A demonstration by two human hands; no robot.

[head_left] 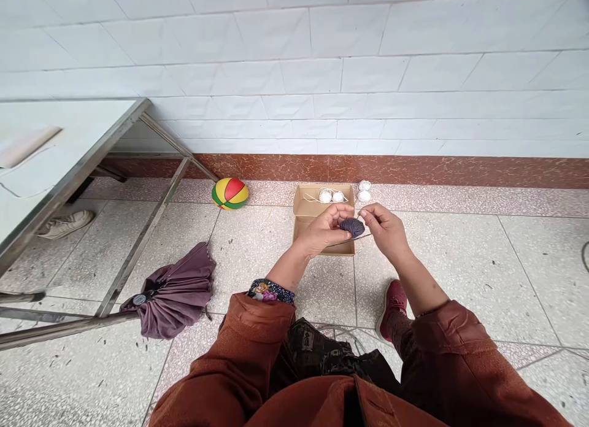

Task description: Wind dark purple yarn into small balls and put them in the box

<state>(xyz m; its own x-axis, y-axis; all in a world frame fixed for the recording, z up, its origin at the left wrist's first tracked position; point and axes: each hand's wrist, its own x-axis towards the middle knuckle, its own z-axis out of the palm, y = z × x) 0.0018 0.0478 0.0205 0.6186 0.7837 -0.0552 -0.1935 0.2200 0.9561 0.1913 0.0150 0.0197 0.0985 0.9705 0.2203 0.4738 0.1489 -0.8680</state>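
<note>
My left hand (324, 230) is closed around a small ball of dark purple-grey yarn (352, 227), thumb below and fingers above. Just to its right, my right hand (384, 229) pinches a strand of the same yarn between thumb and fingertips. A dark strand also runs under the ball between the hands. Below them on the floor lies an open cardboard box (302, 200). Two white yarn balls (332, 196) with loose white strands rest in its far half; the near half is partly hidden by my left hand. More white balls (364, 191) sit right of the box.
A red, yellow and green ball (230, 194) lies by the wall. To the left stands a metal-framed table (133, 111), with a folded purple umbrella (177, 292) beside its leg. Another person's shoe (69, 223) shows beneath the table. A white tiled wall (350, 77) rises ahead.
</note>
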